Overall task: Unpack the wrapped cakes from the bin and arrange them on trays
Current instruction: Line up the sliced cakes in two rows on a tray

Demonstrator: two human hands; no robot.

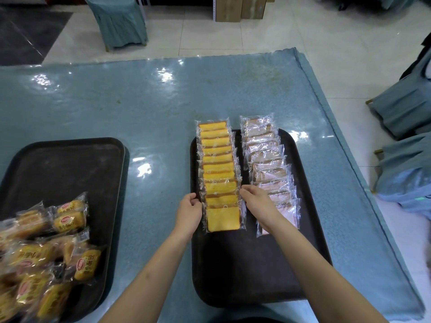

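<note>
Head view, lower centre: our left hand (189, 212) and right hand (257, 201) flank the yellow cake row (219, 173). Curled fingers pinch its wrapper edges. Its long axis runs away from us.

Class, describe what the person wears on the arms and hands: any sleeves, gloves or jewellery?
Both forearms are bare as far as the frame shows, with no sleeves in view. The left hand and right hand wear no gloves; no rings, watch or bracelet are visible.

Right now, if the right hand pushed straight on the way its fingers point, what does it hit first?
The yellow cake row: the right hand already has its fingertips at that row's right edge, pointing left and slightly away. Contact looks likely, depth unclear.
</note>
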